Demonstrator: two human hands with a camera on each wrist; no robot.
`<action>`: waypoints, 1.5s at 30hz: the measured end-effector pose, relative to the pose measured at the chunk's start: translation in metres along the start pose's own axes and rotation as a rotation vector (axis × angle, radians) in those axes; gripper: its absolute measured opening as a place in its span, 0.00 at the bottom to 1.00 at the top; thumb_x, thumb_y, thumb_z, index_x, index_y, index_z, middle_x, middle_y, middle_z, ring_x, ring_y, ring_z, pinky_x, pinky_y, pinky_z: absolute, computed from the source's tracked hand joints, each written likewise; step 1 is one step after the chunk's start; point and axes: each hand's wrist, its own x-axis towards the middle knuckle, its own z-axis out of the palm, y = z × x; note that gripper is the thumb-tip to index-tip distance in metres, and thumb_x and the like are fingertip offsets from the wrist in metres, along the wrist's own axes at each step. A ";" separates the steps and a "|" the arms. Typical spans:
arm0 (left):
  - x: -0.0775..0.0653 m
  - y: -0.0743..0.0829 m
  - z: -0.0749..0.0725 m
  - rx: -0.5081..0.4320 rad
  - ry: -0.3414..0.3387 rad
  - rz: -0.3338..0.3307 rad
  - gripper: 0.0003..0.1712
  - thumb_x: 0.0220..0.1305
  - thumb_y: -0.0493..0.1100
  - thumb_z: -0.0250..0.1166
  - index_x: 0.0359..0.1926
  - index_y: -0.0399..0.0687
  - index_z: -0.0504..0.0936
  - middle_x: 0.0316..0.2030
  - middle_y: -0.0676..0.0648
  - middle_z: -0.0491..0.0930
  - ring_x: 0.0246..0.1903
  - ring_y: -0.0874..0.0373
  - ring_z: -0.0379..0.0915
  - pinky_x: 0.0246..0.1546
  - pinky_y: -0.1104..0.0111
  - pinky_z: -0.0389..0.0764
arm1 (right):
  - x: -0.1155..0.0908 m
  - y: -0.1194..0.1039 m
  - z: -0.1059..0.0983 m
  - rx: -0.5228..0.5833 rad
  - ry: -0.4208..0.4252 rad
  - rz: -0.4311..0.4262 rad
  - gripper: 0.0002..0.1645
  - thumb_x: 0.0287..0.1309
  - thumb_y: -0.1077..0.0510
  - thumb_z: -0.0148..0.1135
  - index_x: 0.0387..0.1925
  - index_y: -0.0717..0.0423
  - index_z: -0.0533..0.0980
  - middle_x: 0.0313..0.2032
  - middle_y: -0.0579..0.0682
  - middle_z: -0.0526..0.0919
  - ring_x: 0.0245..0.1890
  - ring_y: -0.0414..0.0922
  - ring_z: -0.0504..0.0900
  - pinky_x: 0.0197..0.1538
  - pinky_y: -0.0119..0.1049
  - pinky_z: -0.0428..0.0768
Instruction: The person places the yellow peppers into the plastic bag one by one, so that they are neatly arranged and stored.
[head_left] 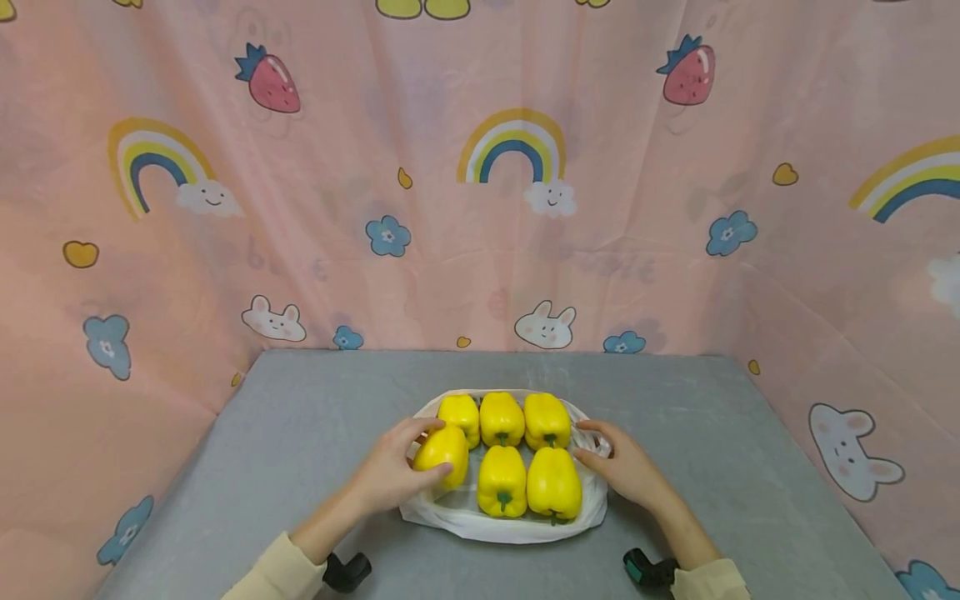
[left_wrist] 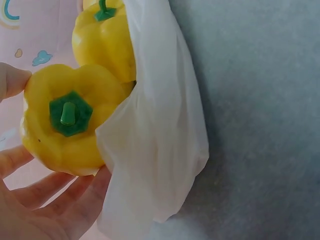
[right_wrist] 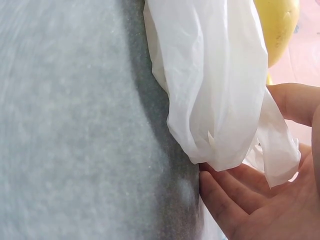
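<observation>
Several yellow bell peppers sit in two rows on a white plastic bag [head_left: 495,530] whose rim is spread open around them. My left hand [head_left: 396,468] grips the bell pepper [head_left: 441,457] at the front left, thumb on the near side and fingers on the far side. Its green stem [left_wrist: 68,114] faces the left wrist camera. At the bag's right side, my right hand [head_left: 626,465] holds the loose plastic [right_wrist: 220,90] between thumb and fingers. The bell pepper [head_left: 555,483] at the front right is nearest to it.
The bag lies on a grey table [head_left: 300,433]. A pink printed curtain [head_left: 465,275] stands behind and at both sides. Dark wrist devices [head_left: 347,573] show below each forearm, near the cream sleeves [head_left: 281,571].
</observation>
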 end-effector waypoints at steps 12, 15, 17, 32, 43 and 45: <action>-0.002 -0.002 0.009 0.028 -0.034 -0.024 0.34 0.61 0.59 0.72 0.63 0.49 0.77 0.56 0.48 0.78 0.49 0.56 0.73 0.48 0.57 0.81 | 0.000 0.000 0.000 -0.007 0.004 0.005 0.35 0.67 0.44 0.65 0.68 0.56 0.71 0.68 0.63 0.70 0.70 0.65 0.64 0.66 0.70 0.63; -0.003 -0.003 0.011 0.026 -0.046 -0.034 0.34 0.61 0.59 0.72 0.63 0.48 0.77 0.56 0.48 0.78 0.49 0.56 0.73 0.49 0.57 0.81 | 0.000 0.000 0.000 -0.006 0.004 0.002 0.34 0.67 0.44 0.65 0.68 0.56 0.71 0.69 0.63 0.70 0.71 0.65 0.64 0.66 0.70 0.63; -0.003 -0.003 0.012 0.031 -0.050 -0.040 0.34 0.61 0.59 0.72 0.63 0.49 0.77 0.55 0.48 0.78 0.48 0.56 0.73 0.48 0.57 0.81 | 0.000 0.000 0.000 -0.003 0.004 -0.002 0.34 0.67 0.45 0.65 0.68 0.57 0.71 0.69 0.63 0.70 0.71 0.65 0.64 0.66 0.70 0.64; -0.002 -0.005 0.021 0.070 -0.052 -0.077 0.33 0.60 0.60 0.72 0.61 0.49 0.78 0.52 0.47 0.79 0.47 0.54 0.75 0.46 0.57 0.80 | -0.001 -0.001 0.000 -0.004 0.010 -0.003 0.33 0.67 0.46 0.65 0.68 0.56 0.71 0.68 0.63 0.71 0.70 0.65 0.65 0.66 0.70 0.64; 0.001 -0.005 0.028 0.108 -0.046 -0.114 0.34 0.61 0.64 0.69 0.61 0.50 0.78 0.52 0.49 0.80 0.45 0.56 0.74 0.45 0.59 0.80 | -0.001 -0.002 0.000 0.001 0.009 0.004 0.34 0.68 0.46 0.65 0.68 0.56 0.71 0.68 0.62 0.71 0.70 0.65 0.64 0.66 0.70 0.63; 0.001 -0.004 0.028 0.111 -0.052 -0.115 0.35 0.61 0.65 0.69 0.61 0.49 0.78 0.53 0.48 0.80 0.45 0.56 0.74 0.45 0.58 0.80 | 0.000 -0.001 0.000 0.004 0.008 0.004 0.34 0.68 0.46 0.65 0.68 0.56 0.71 0.68 0.62 0.71 0.70 0.65 0.64 0.66 0.70 0.63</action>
